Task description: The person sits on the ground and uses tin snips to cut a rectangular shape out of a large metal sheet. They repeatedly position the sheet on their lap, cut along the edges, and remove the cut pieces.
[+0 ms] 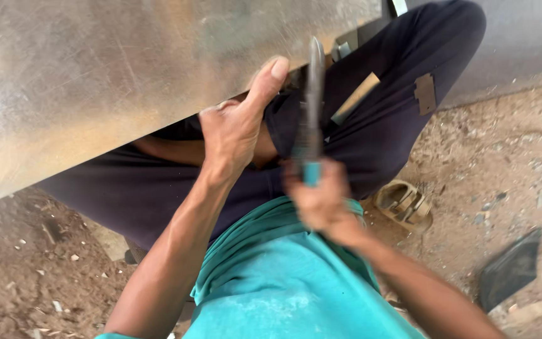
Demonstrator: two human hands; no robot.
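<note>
Two bare hands work at the lower edge of a large metal sheet [114,75], which fills the upper left of the view and slants down toward the left. The left hand [236,129] is closed on that edge: the thumb lies pressed up against the near face of the sheet while the other fingers curl out of sight behind it. Just to its right, the right hand [320,198] is wrapped tight around the teal handles of a pair of tin snips [312,113], held upright so the dark, blurred blades rise above the fist and meet the sheet's edge beside the left thumb. The snips thus stand between the two hands, touching the right one and close to the left; whether the blades are open or shut cannot be told through the blur. Below the sheet lie the person's legs in dark trousers [384,119], a teal shirt [283,282] in the foreground, a tan sandal [404,204] on the dusty ground [497,157], and a dark flat piece [510,267] lying off to the right.
</note>
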